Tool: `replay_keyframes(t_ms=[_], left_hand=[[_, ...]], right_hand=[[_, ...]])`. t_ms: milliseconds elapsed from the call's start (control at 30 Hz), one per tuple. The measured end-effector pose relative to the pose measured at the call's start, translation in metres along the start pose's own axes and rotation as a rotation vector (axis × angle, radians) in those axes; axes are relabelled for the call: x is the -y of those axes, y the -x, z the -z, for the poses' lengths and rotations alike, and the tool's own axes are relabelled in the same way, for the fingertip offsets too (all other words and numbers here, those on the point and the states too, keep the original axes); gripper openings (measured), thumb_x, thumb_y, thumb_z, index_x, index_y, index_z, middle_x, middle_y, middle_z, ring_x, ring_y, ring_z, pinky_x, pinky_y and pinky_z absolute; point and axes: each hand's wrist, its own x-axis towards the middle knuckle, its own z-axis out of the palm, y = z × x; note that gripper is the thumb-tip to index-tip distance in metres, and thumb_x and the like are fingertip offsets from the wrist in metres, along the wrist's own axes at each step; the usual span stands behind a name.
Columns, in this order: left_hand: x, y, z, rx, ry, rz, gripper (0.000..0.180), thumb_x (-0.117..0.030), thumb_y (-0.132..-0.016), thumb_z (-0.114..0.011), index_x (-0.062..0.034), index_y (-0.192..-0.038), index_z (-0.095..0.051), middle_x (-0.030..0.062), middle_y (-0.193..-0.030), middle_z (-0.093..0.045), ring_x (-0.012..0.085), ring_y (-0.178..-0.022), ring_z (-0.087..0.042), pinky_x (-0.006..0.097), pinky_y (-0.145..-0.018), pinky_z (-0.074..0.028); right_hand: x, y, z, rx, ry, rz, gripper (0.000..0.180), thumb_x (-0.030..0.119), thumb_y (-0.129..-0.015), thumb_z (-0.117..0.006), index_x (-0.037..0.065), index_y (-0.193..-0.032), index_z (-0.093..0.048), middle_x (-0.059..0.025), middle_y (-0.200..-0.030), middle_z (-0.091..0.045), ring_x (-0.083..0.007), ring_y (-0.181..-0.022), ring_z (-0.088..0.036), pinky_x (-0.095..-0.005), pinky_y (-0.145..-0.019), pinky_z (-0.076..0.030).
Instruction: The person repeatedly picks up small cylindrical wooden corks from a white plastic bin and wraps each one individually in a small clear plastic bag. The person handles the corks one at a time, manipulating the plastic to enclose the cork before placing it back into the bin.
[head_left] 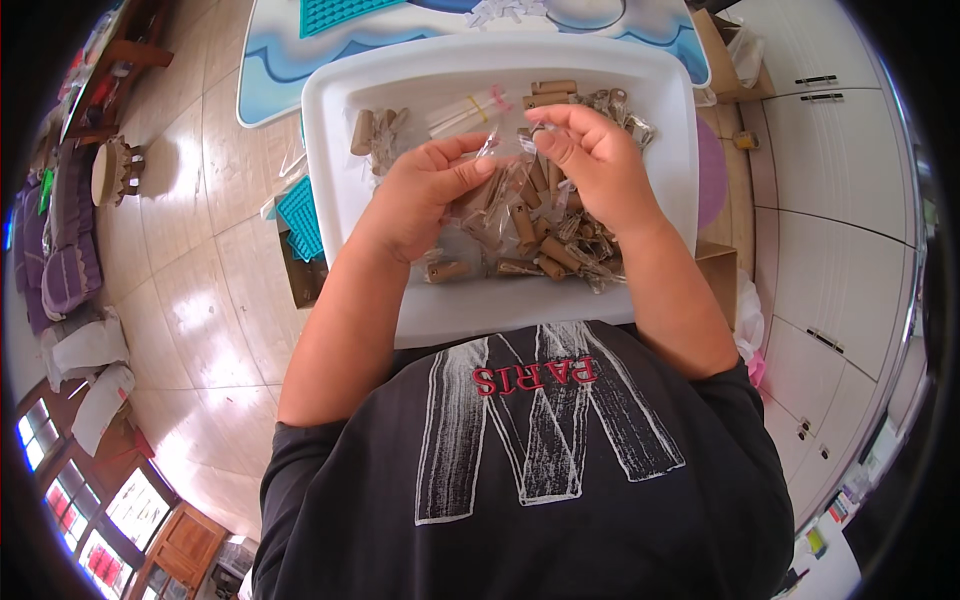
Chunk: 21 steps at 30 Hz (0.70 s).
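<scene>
Both hands are over a white plastic tub point(340, 215), pinching a small clear plastic bag point(517, 160) between them. My left hand point(425, 190) grips one side with thumb and forefinger. On the other side, the thumb and fingertips of my right hand point(595, 155) are closed on the clear film. Glare makes the bag's outline and contents hard to read. Below the hands lie several short brown cylinders point(523, 225), some wrapped in clear film. A bundle of clear plastic sleeves point(460, 115) with pink ends, bound by a yellow band, lies behind my left hand.
The tub stands against a blue-and-white patterned table point(270, 75) bearing a teal grid tray point(340, 14) and a pile of pale strips point(508, 10). Cardboard boxes point(716, 280) flank the tub. White cabinets point(840, 150) line the right; a stool point(115, 172) stands left.
</scene>
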Motion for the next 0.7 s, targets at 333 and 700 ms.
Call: replay_keyframes(t_ms=[333, 700], left_hand=[[0.0, 0.0, -0.026, -0.236, -0.06, -0.082, 0.021, -0.014, -0.086, -0.058, -0.0012, -0.102, -0.062, -0.0021, -0.081, -0.06, 0.002, -0.06, -0.045, 0.017, -0.05, -0.032], [0.008, -0.004, -0.019, -0.29, 0.187, -0.087, 0.017, -0.012, -0.085, -0.058, -0.0008, -0.097, -0.062, 0.0038, -0.086, -0.064, 0.0089, -0.073, -0.058, 0.021, -0.065, -0.046]], right_hand=[[-0.007, 0.001, -0.004, 0.016, 0.118, -0.143, 0.011, 0.012, -0.084, -0.061, 0.002, -0.088, -0.06, 0.0045, -0.076, -0.056, -0.0015, -0.069, -0.046, -0.0158, -0.062, -0.037], [-0.009, 0.0, -0.005, -0.015, 0.034, -0.07, 0.013, 0.014, -0.084, -0.061, 0.001, -0.086, -0.061, 0.0038, -0.07, -0.057, -0.0022, -0.064, -0.047, -0.0184, -0.058, -0.039]])
